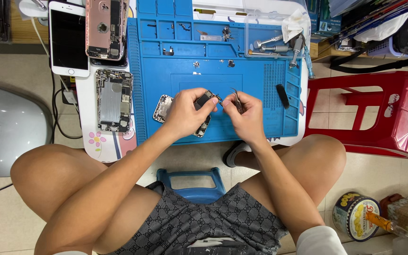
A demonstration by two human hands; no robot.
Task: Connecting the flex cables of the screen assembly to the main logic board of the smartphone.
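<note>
The left hand [183, 113] is closed around a small dark phone part [205, 98], lifting it just above the blue mat [260, 113] near the middle of the desk [87, 137]. The right hand [248, 114] pinches a pair of tweezers [236, 98], fingers curled tight, with the tips meeting the part's right end. Both hands are close together, almost touching.

Under the left hand an opened phone shell [164, 107] lies on the mat, partly hidden by the wrist. A short black tool [282, 96] rests on the mat to the right of the hands, well apart from them.

At the left edge of the mat lies another open phone frame [114, 100], and above it a white phone [68, 40] with a dark screen beside a pink phone back [106, 29]. Screwdrivers [279, 48] sit in a clear tray at the mat's upper right (a white tissue is tucked beside them). A red stool [378, 113] stands on the floor to the right, and a round tin [355, 215] sits by the right knee.
</note>
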